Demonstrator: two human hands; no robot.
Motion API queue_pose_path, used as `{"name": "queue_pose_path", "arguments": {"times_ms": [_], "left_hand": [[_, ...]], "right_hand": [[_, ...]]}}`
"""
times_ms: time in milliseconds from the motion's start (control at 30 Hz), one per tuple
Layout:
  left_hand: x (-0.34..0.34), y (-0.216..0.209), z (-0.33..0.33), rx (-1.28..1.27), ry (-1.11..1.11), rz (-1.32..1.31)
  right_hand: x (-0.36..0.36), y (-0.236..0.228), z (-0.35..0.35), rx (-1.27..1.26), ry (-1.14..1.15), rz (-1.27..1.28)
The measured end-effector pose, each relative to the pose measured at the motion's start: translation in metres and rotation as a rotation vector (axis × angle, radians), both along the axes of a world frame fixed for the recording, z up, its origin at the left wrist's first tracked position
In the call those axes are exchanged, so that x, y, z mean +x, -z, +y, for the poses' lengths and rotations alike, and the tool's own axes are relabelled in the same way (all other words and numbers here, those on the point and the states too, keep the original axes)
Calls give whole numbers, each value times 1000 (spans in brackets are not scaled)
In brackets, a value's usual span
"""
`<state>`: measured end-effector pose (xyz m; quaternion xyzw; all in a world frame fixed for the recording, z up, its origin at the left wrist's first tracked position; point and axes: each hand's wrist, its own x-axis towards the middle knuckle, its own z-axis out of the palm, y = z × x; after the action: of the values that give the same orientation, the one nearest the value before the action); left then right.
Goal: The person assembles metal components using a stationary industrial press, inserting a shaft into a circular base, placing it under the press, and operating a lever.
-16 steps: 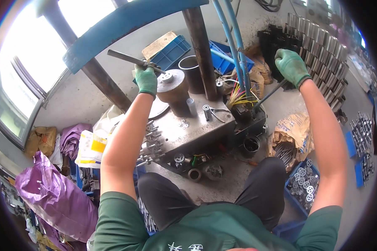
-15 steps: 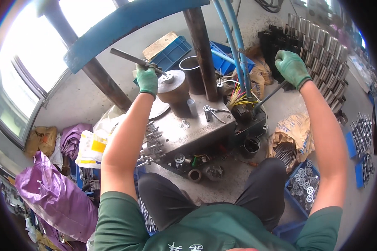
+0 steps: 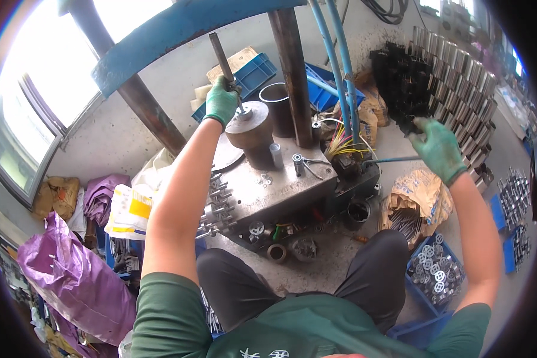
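Observation:
A long metal rod [image 3: 219, 55] stands up at a tilt in the green-gloved fist of my left hand [image 3: 222, 102]. Its lower end is over the top of a round steel fixture [image 3: 253, 122], where a small metal piece shows at the centre. My right hand [image 3: 440, 150], also gloved in green, has its thumb and fingers apart. The end of a blue lever [image 3: 394, 159] reaches the lower edge of that hand; whether they touch is hidden. On the metal bench [image 3: 268, 197] stand a small clear cylinder [image 3: 276, 155] and a short metal cylinder beside a curved handle [image 3: 313, 169].
A blue press frame [image 3: 191, 33] arches over the bench on dark columns. Stacked metal tubes [image 3: 453, 77] rise at the right. A paper sack of rods [image 3: 416, 203] and a blue bin of round metal parts [image 3: 435, 268] sit beside my knee. A purple sack [image 3: 77, 280] lies left.
The rod has swung from a leftward slant to nearly upright in my left hand. My right hand has come down and its fist has loosened; the lever has dropped from steep to nearly level.

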<state>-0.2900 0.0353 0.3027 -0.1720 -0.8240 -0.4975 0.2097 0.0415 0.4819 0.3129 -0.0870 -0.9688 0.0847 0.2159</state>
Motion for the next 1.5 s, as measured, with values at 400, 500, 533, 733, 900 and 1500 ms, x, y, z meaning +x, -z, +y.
{"name": "queue_pose_path", "arguments": {"times_ms": [400, 500, 533, 733, 900, 1500], "left_hand": [[7, 47, 13, 156, -170, 68], [10, 48, 16, 176, -119, 40], [7, 49, 9, 163, -116, 62], [22, 43, 22, 248, -30, 11], [20, 43, 18, 164, -84, 61], [22, 42, 19, 194, -61, 5]], "right_hand": [[46, 18, -17, 128, -496, -534], [55, 23, -20, 133, -491, -550], [58, 27, -20, 112, -465, -566], [103, 59, -24, -21, -355, -593], [121, 72, -42, -75, -237, -536], [124, 82, -41, -148, -153, -426]]}}
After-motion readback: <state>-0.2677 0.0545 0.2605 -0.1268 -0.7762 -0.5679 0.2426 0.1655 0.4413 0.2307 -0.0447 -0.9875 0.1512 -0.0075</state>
